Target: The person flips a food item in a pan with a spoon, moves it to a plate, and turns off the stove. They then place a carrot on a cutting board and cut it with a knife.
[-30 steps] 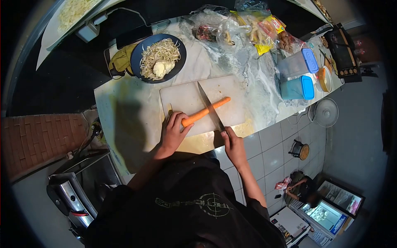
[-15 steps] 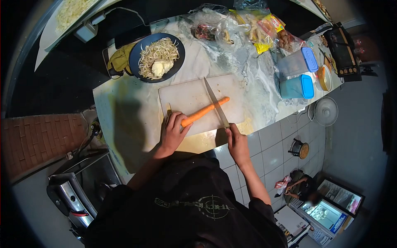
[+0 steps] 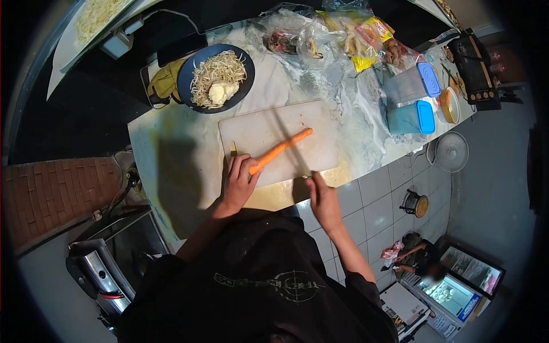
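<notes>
A long orange carrot (image 3: 280, 150) lies slantwise over the white cutting board (image 3: 246, 130). My left hand (image 3: 239, 182) is closed round its lower left end. In my right hand (image 3: 325, 200) is the handle of a knife (image 3: 281, 123), whose blade is blurred by motion and crosses over the carrot past its middle. The blade points away from me toward the board's far edge. A small yellowish strip (image 3: 233, 148) rests on the board just above my left fingers.
A dark plate (image 3: 184, 83) of bean sprouts stands behind the board. Plastic bags of food (image 3: 357, 40) lie at the back. Two blue-lidded containers (image 3: 424, 117) stand at the right. A person (image 3: 420, 257) crouches by an open lit fridge (image 3: 449, 294).
My right hand and the knife have shifted slightly left along the carrot. The carrot's far end has moved a little left and up. My left hand keeps its grip.
</notes>
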`<state>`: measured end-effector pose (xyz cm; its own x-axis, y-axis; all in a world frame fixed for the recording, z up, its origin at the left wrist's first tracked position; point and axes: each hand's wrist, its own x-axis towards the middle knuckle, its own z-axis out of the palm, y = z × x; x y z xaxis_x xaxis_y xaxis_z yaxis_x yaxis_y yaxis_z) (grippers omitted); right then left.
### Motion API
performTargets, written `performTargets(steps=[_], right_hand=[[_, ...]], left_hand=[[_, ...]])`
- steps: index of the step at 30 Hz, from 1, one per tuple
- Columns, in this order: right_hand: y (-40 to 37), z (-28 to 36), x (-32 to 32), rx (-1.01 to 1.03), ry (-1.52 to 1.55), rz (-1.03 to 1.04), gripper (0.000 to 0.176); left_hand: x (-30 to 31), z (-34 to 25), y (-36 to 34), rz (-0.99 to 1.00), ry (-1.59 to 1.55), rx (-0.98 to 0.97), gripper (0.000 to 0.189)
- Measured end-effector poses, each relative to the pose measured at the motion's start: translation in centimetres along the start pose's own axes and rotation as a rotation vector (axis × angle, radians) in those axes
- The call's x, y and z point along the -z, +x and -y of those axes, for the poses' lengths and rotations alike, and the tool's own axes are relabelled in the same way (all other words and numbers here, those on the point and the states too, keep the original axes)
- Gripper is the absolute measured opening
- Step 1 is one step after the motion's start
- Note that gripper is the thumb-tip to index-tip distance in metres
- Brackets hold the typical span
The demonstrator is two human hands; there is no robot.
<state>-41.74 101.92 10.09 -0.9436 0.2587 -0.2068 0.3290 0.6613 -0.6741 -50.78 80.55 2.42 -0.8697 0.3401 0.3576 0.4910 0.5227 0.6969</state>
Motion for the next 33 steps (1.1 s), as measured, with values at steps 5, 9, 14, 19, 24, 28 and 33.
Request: performTargets(steps=[5, 9, 14, 19, 24, 28, 33], right_hand=[[-1.5, 0.8, -1.8, 0.098, 0.060, 0.162, 0.015], [-0.1, -0.4, -1.4, 0.060, -0.012, 0.103, 0.019], [0.3, -0.2, -0.1, 0.013, -0.038, -0.032, 0.018], [-1.0, 0.0, -1.7, 0.086, 0.046, 0.145, 0.021], [1.4, -0.6, 0.5, -0.121, -0.055, 0.028, 0.018], [-0.3, 0.0, -0.6, 0.106, 0.020, 0.028, 0.018], [-0.3, -1.8, -1.8, 0.133, 0.003, 0.086, 0.016]], left_hand=[[0.2, 0.0, 0.0, -0.006, -0.022, 0.015, 0.029], [0.1, 0.1, 0.0, 0.001, -0.024, 0.023, 0.031], [0.0, 0.1, 0.0, -0.009, -0.006, 0.018, 0.030], [0.0, 0.2, 0.0, -0.008, -0.012, -0.007, 0.030], [0.2, 0.0, 0.3, -0.003, -0.015, -0.019, 0.030], [0.1, 0.0, 0.3, -0.026, -0.008, -0.012, 0.031], [0.4, -0.1, 0.3, -0.022, -0.006, 0.018, 0.032]])
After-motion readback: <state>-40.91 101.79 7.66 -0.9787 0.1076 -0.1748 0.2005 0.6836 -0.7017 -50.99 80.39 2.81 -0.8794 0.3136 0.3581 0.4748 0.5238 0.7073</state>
